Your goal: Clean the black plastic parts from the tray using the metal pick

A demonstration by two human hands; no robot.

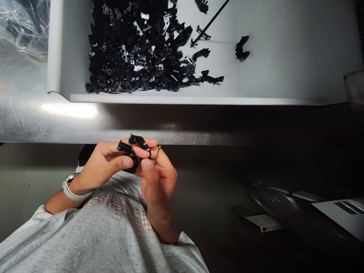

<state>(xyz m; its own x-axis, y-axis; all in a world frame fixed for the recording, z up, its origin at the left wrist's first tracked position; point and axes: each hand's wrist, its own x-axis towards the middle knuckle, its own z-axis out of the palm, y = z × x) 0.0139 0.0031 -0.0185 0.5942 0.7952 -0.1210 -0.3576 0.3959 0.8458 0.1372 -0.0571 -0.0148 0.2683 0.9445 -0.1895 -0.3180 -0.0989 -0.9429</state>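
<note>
Just in front of the table edge, my two hands meet close together. My left hand (106, 163) is closed on a small black plastic part (127, 149), held by the thumb against the fingers. A second bent black plastic part (138, 140) lies across the left fingers, its lower end reaching the right fingertips. My right hand (160, 178) is closed, thumb against the fingers, with a thin metal pin (158, 152) sticking up from it. Its lower end is hidden by the thumb. Whether the right fingertips also grip the second part, I cannot tell.
Beyond my hands a white tray (199, 100) holds a heap of black plastic parts (136, 53), with several loose ones to its right. A thin black rod (212, 22) lies in it. A clear plastic bag (25, 26) sits left on the metal table (31, 113).
</note>
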